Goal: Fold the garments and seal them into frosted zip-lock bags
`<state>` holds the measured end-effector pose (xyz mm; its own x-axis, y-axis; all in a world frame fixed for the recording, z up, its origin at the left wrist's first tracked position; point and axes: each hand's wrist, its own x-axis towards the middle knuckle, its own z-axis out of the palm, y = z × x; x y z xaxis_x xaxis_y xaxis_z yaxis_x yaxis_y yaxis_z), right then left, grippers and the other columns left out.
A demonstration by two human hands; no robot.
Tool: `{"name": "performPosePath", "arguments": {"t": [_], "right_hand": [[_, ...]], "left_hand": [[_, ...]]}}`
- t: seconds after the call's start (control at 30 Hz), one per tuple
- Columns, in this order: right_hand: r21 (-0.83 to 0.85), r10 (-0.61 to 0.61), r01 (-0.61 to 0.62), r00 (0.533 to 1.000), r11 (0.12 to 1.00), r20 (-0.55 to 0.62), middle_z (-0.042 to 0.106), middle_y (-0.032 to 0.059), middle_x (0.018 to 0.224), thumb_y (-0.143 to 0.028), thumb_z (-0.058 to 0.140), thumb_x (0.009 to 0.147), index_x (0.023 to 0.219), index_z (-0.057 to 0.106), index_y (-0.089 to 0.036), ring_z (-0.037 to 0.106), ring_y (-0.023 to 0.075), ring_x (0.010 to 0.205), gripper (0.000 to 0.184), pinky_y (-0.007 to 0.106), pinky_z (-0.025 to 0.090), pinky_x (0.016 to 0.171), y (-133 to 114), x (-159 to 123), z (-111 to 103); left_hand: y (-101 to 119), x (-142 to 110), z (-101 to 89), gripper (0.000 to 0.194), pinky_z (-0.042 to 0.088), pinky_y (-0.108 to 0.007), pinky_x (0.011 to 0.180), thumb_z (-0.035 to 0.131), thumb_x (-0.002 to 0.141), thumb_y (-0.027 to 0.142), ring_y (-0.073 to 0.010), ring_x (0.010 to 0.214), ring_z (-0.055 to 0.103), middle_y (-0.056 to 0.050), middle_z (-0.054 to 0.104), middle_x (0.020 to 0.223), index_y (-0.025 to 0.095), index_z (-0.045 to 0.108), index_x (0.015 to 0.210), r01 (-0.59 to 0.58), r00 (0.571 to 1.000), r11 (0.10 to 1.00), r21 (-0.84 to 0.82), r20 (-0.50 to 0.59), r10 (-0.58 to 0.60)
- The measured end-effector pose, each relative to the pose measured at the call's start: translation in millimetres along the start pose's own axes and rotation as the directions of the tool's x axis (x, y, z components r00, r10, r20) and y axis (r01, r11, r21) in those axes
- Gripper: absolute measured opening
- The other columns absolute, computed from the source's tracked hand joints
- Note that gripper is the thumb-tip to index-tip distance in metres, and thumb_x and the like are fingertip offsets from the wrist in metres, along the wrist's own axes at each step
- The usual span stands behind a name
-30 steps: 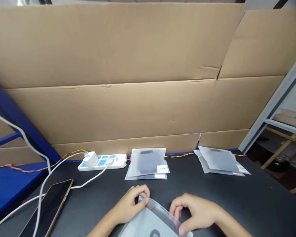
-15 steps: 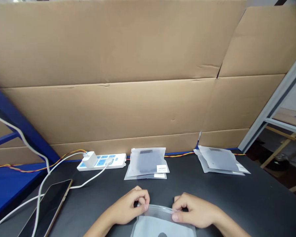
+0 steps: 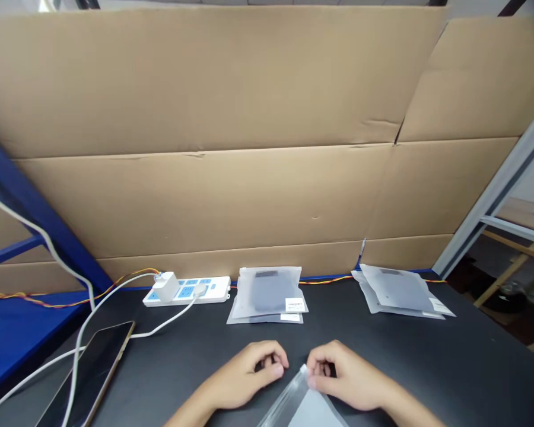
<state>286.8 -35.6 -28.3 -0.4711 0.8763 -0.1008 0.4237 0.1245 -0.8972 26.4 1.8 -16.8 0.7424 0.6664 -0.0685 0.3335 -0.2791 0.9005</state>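
A clear zip bag (image 3: 319,411) with a pale sheet-like content lies at the bottom edge, turned so one corner points away from me. My right hand (image 3: 345,376) pinches that corner between thumb and fingers. Just left of the bag, my left hand (image 3: 249,375) hovers with loosely curled fingers, a small gap showing between thumb and forefinger, and nothing in it. The lower part of the bag is cut off by the frame.
Beyond my hands lie a middle stack of frosted bags (image 3: 271,293) with white labels and a right stack (image 3: 400,290). At left are a power strip (image 3: 216,289), a phone (image 3: 91,373) and white cables (image 3: 78,350). A cardboard wall (image 3: 249,201) closes the back.
My left hand has let go of the bag's top edge and moved slightly right. The bag has turned, its corner now in my right hand. The view has shifted a little.
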Motion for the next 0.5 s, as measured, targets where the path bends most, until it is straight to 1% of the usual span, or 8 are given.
{"name": "performPosePath", "arguments": {"t": [0.03,0.1,0.17,0.23,0.3,0.37,0.5], "right_hand": [[0.020,-0.017,0.017,1.000,1.000,-0.016,0.059,-0.0033,0.068,-0.030,0.067,0.083,0.080,0.069,-0.017,0.051,0.0121,0.065,0.013,0.021,0.039,0.061,-2.5,1.7,8.5],[0.057,-0.052,0.054,0.998,0.997,-0.033,0.053,-0.0047,0.064,-0.031,0.064,0.085,0.076,0.066,-0.017,0.046,0.0109,0.061,0.017,0.021,0.036,0.058,-6.0,4.3,22.4],[0.061,-0.085,0.088,0.995,0.994,-0.056,0.047,-0.0059,0.060,-0.031,0.062,0.087,0.071,0.062,-0.017,0.042,0.0103,0.060,0.021,0.021,0.033,0.057,-7.6,6.2,30.7],[0.046,-0.116,0.121,0.988,0.992,-0.103,0.045,-0.0059,0.060,-0.030,0.060,0.087,0.067,0.058,-0.018,0.041,0.0108,0.061,0.024,0.022,0.031,0.057,-7.4,7.8,33.6],[0.052,-0.142,0.153,0.976,0.987,-0.164,0.045,-0.0051,0.062,-0.030,0.058,0.088,0.066,0.055,-0.018,0.041,0.0118,0.063,0.026,0.023,0.032,0.059,-5.3,9.3,31.4],[0.092,-0.150,0.176,0.959,0.980,-0.242,0.045,-0.0048,0.064,-0.034,0.056,0.090,0.066,0.051,-0.019,0.041,0.0125,0.064,0.029,0.024,0.032,0.060,-1.0,10.9,24.4],[0.180,-0.114,0.194,0.917,0.964,-0.381,0.041,-0.0053,0.065,-0.041,0.053,0.093,0.068,0.046,-0.020,0.038,0.0129,0.063,0.033,0.025,0.031,0.060,12.2,11.7,-1.2]], "left_hand": [[1.4,2.6,8.3,0.030,0.043,-0.024,0.068,0.056,0.096,0.046,-0.0140,0.072,0.054,-0.001,0.065,0.085,0.018,0.069,0.096,0.006,0.999,1.000,0.023,-0.050,-0.005],[3.8,5.9,20.9,0.025,0.040,-0.022,0.069,0.058,0.095,0.040,-0.0133,0.073,0.051,0.002,0.060,0.078,0.018,0.068,0.090,0.010,0.997,0.999,0.046,-0.083,-0.006],[4.9,6.9,27.2,0.025,0.039,-0.022,0.068,0.058,0.095,0.038,-0.0128,0.072,0.049,0.002,0.056,0.077,0.017,0.065,0.084,0.000,0.996,1.000,0.024,-0.093,0.002],[5.0,6.9,28.4,0.022,0.039,-0.022,0.069,0.059,0.093,0.036,-0.0128,0.073,0.048,0.002,0.054,0.080,0.017,0.064,0.083,-0.018,0.996,1.000,-0.013,-0.090,0.017],[4.8,6.9,26.8,0.021,0.038,-0.022,0.069,0.062,0.091,0.034,-0.0127,0.073,0.047,0.002,0.053,0.081,0.016,0.062,0.080,-0.025,0.996,0.999,-0.036,-0.090,0.022],[4.9,6.9,23.2,0.020,0.037,-0.022,0.068,0.062,0.090,0.033,-0.0126,0.072,0.046,0.003,0.053,0.080,0.016,0.062,0.078,-0.013,0.996,0.999,-0.042,-0.089,0.009],[4.4,5.6,9.4,0.020,0.036,-0.022,0.066,0.061,0.089,0.030,-0.0121,0.071,0.046,0.003,0.054,0.079,0.016,0.061,0.075,0.023,0.997,0.999,-0.027,-0.067,-0.025]]}}
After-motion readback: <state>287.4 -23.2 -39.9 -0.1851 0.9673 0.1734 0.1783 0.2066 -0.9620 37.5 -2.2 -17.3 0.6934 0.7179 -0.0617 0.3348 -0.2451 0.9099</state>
